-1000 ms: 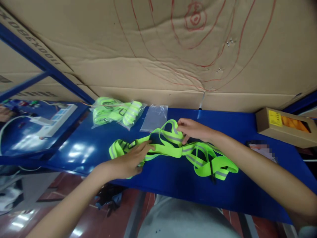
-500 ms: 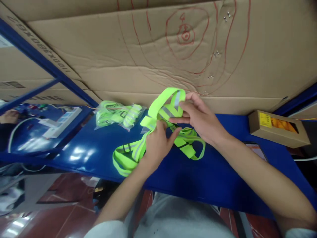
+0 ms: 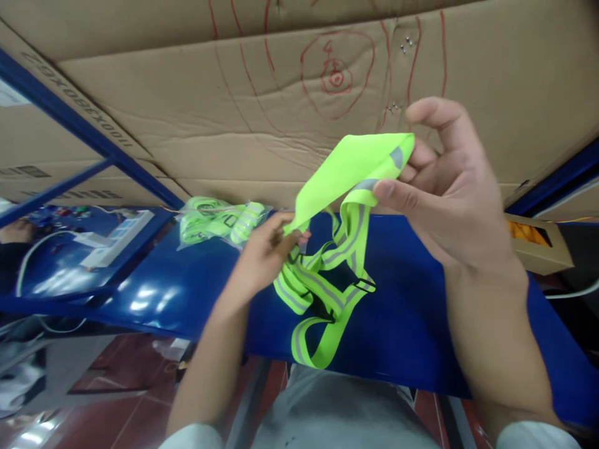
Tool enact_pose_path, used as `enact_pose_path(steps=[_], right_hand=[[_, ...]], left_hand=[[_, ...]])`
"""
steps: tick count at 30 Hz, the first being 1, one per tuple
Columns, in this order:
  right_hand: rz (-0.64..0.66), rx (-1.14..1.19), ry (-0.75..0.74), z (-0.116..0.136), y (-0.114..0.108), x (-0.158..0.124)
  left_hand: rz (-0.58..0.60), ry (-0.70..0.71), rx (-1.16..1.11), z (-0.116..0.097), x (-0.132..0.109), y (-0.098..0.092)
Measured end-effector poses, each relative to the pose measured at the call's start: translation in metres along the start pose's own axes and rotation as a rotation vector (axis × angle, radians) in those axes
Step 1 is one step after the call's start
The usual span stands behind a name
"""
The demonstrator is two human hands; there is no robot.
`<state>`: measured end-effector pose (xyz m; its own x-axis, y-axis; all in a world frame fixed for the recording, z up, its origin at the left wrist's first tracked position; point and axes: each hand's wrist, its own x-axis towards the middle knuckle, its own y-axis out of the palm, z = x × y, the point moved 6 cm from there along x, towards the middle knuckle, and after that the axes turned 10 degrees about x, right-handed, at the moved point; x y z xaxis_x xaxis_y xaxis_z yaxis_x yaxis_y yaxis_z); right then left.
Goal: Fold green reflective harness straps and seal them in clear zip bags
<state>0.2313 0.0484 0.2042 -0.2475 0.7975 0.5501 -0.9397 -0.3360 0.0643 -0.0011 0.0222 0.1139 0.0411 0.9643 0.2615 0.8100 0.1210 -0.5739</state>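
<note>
A neon-yellow reflective strap harness point(image 3: 349, 168) with grey stripes and black buckles is stretched between my hands. My left hand point(image 3: 266, 252) pinches it at the lower left, fingers closed on the band. Higher up on the right, my right hand point(image 3: 452, 187) holds the far end of a wide loop, with the thumb on one strap and fingers inside the fold; its index finger sticks out free. Below, the remaining straps hang in loops down to the blue tabletop point(image 3: 397, 324). Behind my left hand lies a clear bag of similar neon straps point(image 3: 219, 221).
A cardboard wall point(image 3: 234, 118) with red drawn rings rises behind the table. At the right stands a small carton point(image 3: 545, 249) with orange contents. A white power strip point(image 3: 119, 237) lies on the left, and another person's hand point(image 3: 16, 231) shows at the far left edge.
My right hand has moved right and up, drawing the wide loop out long. My left hand has shifted left and up. The loose straps now hang nearer the table's front edge.
</note>
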Motion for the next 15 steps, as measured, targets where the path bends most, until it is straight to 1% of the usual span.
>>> enact_pose_path(steps=[1,3,5,6,8,10,12,13,15], right_hand=[[-0.016,-0.058,-0.059,0.003,-0.008,0.0],[-0.117,-0.226,-0.195,0.01,-0.025,-0.001],[-0.229,-0.391,-0.291,0.013,-0.039,-0.001],[-0.258,-0.454,-0.314,0.013,-0.044,-0.001],[-0.259,-0.548,-0.312,0.01,-0.048,0.0],[-0.237,-0.633,-0.299,0.008,-0.05,-0.001],[-0.218,-0.689,-0.297,0.009,-0.051,-0.002],[-0.212,-0.703,-0.304,0.01,-0.052,-0.003],[-0.191,-0.723,-0.308,0.013,-0.051,-0.004]], left_hand=[[0.009,-0.021,-0.026,-0.003,-0.002,-0.012],[0.043,-0.04,-0.023,-0.015,-0.004,-0.036],[0.063,-0.031,0.041,-0.028,-0.006,-0.057],[0.068,-0.027,0.102,-0.034,-0.007,-0.067],[0.112,-0.031,0.285,-0.04,-0.007,-0.08],[0.169,-0.032,0.51,-0.042,-0.007,-0.09],[0.194,0.012,0.699,-0.045,-0.005,-0.099],[0.181,0.05,0.778,-0.049,-0.004,-0.103],[0.112,0.117,0.895,-0.061,-0.001,-0.111]])
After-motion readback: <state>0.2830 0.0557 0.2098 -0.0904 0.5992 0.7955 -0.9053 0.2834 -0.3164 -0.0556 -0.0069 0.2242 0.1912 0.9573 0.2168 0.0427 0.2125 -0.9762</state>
